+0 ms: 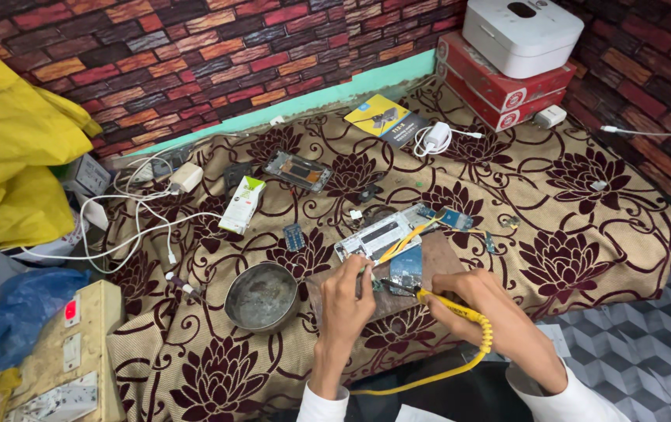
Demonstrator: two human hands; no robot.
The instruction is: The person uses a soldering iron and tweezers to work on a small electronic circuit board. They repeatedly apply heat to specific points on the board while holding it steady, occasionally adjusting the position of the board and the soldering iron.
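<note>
My right hand (499,316) grips a yellow soldering iron (449,306) whose tip touches a small blue circuit board (406,270) lying on a brown wooden block (437,254). My left hand (347,301) is closed on a thin tool or wire (365,275) at the board's left edge. Just beyond the board lies an opened phone frame (376,233) with yellow tweezers (407,241) across it. The iron's yellow cord (460,363) curls down toward my lap.
A round metal bowl (261,297) sits left of my left hand. A phone screen (298,170), a white-green box (242,203), white chargers and cables (148,211), stacked red boxes (499,86) with a white case (521,31), a switchboard (62,359), yellow cloth (7,148).
</note>
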